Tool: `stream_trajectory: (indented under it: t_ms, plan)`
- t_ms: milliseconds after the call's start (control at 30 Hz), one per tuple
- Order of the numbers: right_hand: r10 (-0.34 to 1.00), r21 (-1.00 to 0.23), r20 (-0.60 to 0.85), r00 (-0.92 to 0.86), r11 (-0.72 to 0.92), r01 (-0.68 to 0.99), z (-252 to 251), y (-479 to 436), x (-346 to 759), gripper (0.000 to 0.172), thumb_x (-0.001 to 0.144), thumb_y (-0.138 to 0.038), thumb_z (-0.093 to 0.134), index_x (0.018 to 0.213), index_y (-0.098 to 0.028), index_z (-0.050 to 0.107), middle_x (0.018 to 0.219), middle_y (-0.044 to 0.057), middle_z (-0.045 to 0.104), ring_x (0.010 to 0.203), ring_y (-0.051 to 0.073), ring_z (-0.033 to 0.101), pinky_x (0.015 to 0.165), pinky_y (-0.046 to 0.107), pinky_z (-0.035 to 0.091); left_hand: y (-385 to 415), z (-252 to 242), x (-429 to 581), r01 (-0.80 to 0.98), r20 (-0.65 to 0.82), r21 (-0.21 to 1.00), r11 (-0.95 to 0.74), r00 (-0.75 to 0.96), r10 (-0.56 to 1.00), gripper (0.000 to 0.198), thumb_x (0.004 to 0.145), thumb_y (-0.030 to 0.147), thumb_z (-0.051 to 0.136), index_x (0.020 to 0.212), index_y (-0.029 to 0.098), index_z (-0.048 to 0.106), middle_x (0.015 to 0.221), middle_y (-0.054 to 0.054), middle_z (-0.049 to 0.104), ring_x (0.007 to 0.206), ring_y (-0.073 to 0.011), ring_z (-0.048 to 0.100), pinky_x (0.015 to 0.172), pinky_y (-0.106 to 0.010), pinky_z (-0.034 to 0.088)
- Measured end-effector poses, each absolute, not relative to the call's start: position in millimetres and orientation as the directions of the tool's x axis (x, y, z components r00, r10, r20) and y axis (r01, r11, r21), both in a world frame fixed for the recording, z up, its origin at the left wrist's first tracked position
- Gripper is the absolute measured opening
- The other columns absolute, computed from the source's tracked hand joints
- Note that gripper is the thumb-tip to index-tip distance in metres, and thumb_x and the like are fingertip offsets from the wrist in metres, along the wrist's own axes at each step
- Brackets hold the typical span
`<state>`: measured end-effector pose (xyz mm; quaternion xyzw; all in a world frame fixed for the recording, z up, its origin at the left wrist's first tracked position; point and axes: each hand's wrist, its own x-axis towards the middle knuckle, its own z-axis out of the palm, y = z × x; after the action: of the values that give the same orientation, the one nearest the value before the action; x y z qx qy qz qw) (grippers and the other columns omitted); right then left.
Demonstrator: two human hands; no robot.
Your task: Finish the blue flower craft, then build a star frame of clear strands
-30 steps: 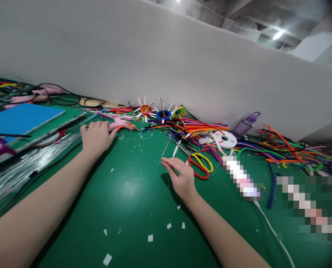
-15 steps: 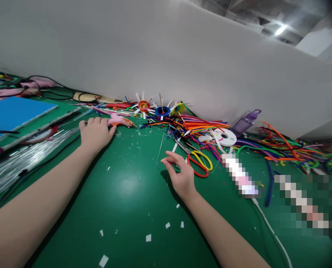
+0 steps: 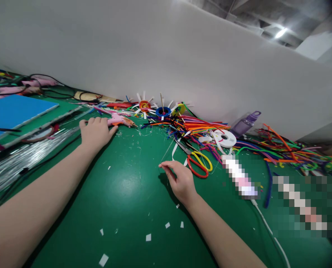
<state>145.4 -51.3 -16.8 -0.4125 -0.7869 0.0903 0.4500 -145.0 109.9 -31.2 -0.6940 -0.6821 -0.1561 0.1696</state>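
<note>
My left hand (image 3: 96, 132) is closed around the back of a pink hot glue gun (image 3: 119, 120), which lies on the green table with its nozzle pointing right. Thumb and forefinger of my right hand (image 3: 179, 180) are pinched together over the table. From that pinch a thin clear glue strand (image 3: 167, 149) runs up toward the craft pile. Just right of my right hand lie scissors (image 3: 199, 163) with red and yellow handles, and a white paper strip (image 3: 175, 149) is beside their blades.
At the back stand orange (image 3: 145, 106) and blue (image 3: 163, 111) cup-like pieces with white paper strips. Pipe cleaners (image 3: 202, 126), a white spool (image 3: 224, 138) and a purple bottle (image 3: 245, 124) are at right. A blue board (image 3: 18, 111) and silver tinsel (image 3: 34, 156) lie left.
My right hand has moved slightly down and toward me, its fingertips now pressed closer together. My left hand and the hot glue gun have stayed in place.
</note>
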Motion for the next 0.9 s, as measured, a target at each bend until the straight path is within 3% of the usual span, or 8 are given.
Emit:
stream_trajectory:
  t_ms: [467,633,800,900]
  plan:
    - [0.712,-0.506,0.665,-0.228,0.653,0.563,-16.3,-51.2,146.8,0.021,0.089,-0.014,0.051,0.103,-0.022,0.065,0.095,0.005,0.071,0.089,0.015,0.067,0.081,0.028,0.055,111.7,-30.5,-144.8,1.0,0.429,0.005,-0.017,0.014,0.903,0.056,0.088,0.053,0.035,0.109,0.005,0.055,0.106,-0.022,0.062,0.1,-0.0327,0.051,0.09,-0.047,0.024]
    - [0.727,-0.536,0.666,-0.166,0.621,0.572,-16.7,-51.6,145.0,0.03,0.089,-0.018,0.053,0.118,-0.023,0.056,0.093,0.002,0.072,0.087,0.013,0.069,0.081,0.027,0.056,112.4,-30.7,-144.8,1.0,0.43,0.017,-0.015,0.006,0.903,0.055,0.088,0.052,0.036,0.11,0.005,0.055,0.108,-0.022,0.062,0.101,-0.0332,0.051,0.09,-0.048,0.024]
    - [0.719,-0.508,0.682,-0.133,0.597,0.621,-17.8,-52.4,145.4,0.014,0.087,-0.021,0.057,0.101,-0.023,0.061,0.089,0.003,0.073,0.083,0.015,0.07,0.076,0.026,0.056,112.3,-30.5,-144.3,1.0,0.424,0.015,-0.007,0.0,0.906,0.055,0.088,0.053,0.035,0.111,0.007,0.054,0.108,-0.021,0.062,0.102,-0.0324,0.05,0.09,-0.047,0.024]
    - [0.7,-0.461,0.697,-0.156,0.604,0.651,-18.5,-52.4,146.4,0.014,0.088,-0.02,0.056,0.099,-0.024,0.063,0.09,0.003,0.073,0.081,0.015,0.07,0.074,0.026,0.055,112.0,-30.1,-144.7,1.0,0.421,0.014,-0.009,0.003,0.907,0.055,0.088,0.053,0.036,0.111,0.007,0.054,0.109,-0.021,0.062,0.101,-0.0318,0.05,0.091,-0.047,0.024]
